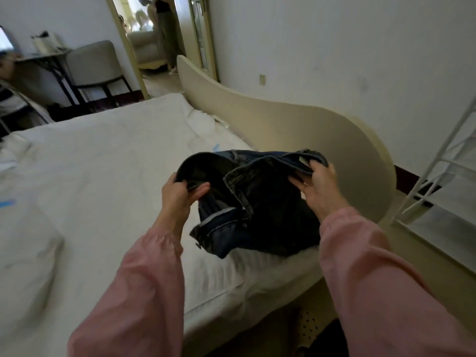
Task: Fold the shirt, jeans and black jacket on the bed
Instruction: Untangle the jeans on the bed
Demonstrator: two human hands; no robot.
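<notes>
white bedding covers the bed [103, 176] across the left and middle of the frame, a grey chair [95, 63] in the upper left. near centre the left hand [181, 194] pinches one side of the waistband of the jeans [260, 202], fingers curled round it. they hang bunched between the hands, waist open, zip toward the lower middle, lower part resting on the mattress. right of centre the right hand [319, 186] grips the other side of the waistband, thumb over its edge. behind is a cream board [283, 119], a white rack [438, 181] at the right edge. by the look of it the jeans step is only begun: lifted, not yet laid flat. next calls for shaking them out, spreading them on the bedding to the left, laying leg onto leg. shirt and jacket cannot be picked out
</notes>
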